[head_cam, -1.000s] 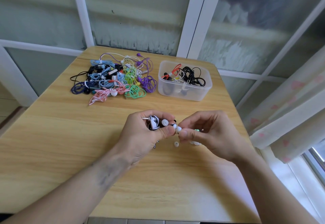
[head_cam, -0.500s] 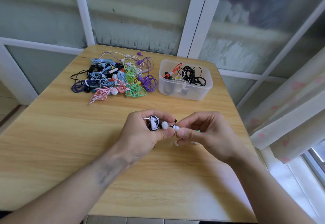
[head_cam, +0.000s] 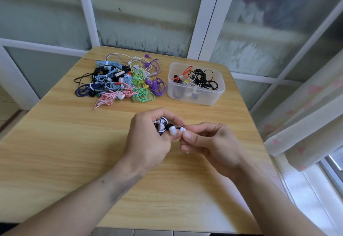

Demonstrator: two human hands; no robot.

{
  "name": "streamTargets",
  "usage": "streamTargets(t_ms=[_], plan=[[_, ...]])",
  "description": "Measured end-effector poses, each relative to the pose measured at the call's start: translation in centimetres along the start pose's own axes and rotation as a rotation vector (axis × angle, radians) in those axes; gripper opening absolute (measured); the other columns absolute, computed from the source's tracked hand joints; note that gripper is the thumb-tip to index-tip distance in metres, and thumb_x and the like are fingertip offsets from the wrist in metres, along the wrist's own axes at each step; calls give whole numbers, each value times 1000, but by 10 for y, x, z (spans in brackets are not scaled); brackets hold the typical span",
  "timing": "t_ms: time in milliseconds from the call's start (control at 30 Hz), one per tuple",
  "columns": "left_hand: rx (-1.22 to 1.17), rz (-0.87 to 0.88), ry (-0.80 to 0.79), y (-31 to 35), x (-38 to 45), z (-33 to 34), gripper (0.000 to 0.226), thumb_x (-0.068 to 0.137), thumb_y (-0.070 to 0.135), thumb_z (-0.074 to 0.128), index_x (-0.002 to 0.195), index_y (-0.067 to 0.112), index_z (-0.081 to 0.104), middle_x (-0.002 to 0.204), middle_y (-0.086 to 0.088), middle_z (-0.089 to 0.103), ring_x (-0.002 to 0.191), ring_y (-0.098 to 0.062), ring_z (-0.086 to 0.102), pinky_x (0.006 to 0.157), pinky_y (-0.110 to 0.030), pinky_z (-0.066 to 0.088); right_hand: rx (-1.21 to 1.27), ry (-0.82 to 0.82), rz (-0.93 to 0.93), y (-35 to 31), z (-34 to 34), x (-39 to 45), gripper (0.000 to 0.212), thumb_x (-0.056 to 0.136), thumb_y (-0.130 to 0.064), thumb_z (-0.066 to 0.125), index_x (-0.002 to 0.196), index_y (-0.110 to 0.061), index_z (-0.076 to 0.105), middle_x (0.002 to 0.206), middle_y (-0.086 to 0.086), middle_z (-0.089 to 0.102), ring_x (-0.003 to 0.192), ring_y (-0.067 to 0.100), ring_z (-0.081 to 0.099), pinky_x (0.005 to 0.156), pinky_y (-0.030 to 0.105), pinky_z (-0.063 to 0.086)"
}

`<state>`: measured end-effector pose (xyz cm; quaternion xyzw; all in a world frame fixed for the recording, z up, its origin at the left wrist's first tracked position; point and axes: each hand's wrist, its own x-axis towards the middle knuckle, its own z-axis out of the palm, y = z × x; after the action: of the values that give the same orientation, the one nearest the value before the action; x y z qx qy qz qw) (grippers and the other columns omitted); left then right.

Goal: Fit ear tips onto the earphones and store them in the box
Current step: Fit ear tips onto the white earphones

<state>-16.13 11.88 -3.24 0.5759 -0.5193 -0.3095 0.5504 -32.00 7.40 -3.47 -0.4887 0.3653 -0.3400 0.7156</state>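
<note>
Frosted window panels (head_cam: 141, 7) in white frames stand behind the setup; a pale curtain (head_cam: 304, 117) with pink marks hangs at the right. One wooden worktop (head_cam: 55, 143) carries everything.

Far left on the worktop: one tangled pile of earphones (head_cam: 120, 81), cords in blue, purple, green, pink-and-white, black and white. The number of sets in it cannot be told; the cords overlap too much. Just right of the pile, apart from it: one clear plastic box (head_cam: 196, 97), no lid on it, holding black cords, a red one and some white and yellow bits. The count inside is also unclear through the cloudy wall.

Both forearms enter from the bottom edge, cut off by the frame. The hands meet over the middle of the worktop, nearer than the pile and box.

Left hand (head_cam: 148, 139): fingers curled round one bundled black-and-white earphone set (head_cam: 162, 126), its metal plug poking out at the left. One earbud with a white ear tip (head_cam: 172, 130) shows above the thumb.

Right hand (head_cam: 209, 141): thumb and forefinger pinch a second white ear tip (head_cam: 182, 129) at the other earbud, touching the left fingertips. Whether it is fully seated cannot be told.

A small white piece (head_cam: 187, 152) peeks from under the right hand; mostly hidden.
</note>
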Motion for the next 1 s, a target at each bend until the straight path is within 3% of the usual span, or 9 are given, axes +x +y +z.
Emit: streamTargets(t_ms=[167,267,400,500,567,667,833,933,1000], plan=[[42,101,63,3,-3,0,35,71,-13,73,72,22,71,71,9,71,65,-4,67,63,-20,54,258,-28,167,0,7,1,30,74,-5,66,101,6,71,77,10,69,60,9,63,61,23,59],[-22,69,59,3,-3,-1,37,71,-17,71,71,19,71,71,7,71,64,-3,68,61,-18,54,219,-14,132,-1,7,2,30,74,-6,68,102,5,71,77,13,64,59,13,61,58,22,56],[-170,-61,17,5,0,-1,29,69,-11,78,71,16,70,64,9,70,59,-2,62,58,-13,47,-232,67,-145,-4,1,1,30,69,-22,79,95,-7,77,77,8,72,64,18,66,57,26,48],[-315,-185,8,5,1,0,25,70,-13,77,72,12,70,62,5,68,57,-7,62,55,-16,49,-498,128,-484,-5,0,1,13,73,-12,80,86,-9,76,75,3,75,65,17,71,61,21,51],[-406,-259,7,2,2,1,24,70,-12,76,72,11,70,64,-2,69,61,-20,64,56,-25,51,-699,122,-682,-2,-3,3,11,77,-6,80,86,-14,78,77,-3,75,70,13,71,65,17,51],[-533,-375,-11,1,1,1,20,73,-13,71,76,6,68,66,-7,69,61,-24,66,53,-25,51,-871,81,-834,-1,-9,7,12,80,-12,77,92,-14,78,84,-3,75,74,8,71,68,15,50],[-552,-403,-30,-2,-1,2,18,74,-11,71,79,5,67,70,-10,71,61,-24,66,54,-23,52,-864,97,-710,-3,-10,6,13,80,-20,79,93,-19,80,79,-9,74,72,8,70,68,18,51],[-419,-306,-10,-4,-1,0,19,72,-8,76,77,9,70,69,-5,72,63,-26,64,60,-27,53,-668,101,-496,-2,-5,3,10,78,-19,79,88,-19,80,73,-4,74,65,15,70,63,22,52],[-364,-250,-3,-2,0,1,20,71,-9,77,75,10,70,65,1,70,58,-15,64,57,-22,51,-515,102,-410,0,-1,2,13,78,-16,78,88,-9,79,70,3,73,60,16,66,58,19,49]])
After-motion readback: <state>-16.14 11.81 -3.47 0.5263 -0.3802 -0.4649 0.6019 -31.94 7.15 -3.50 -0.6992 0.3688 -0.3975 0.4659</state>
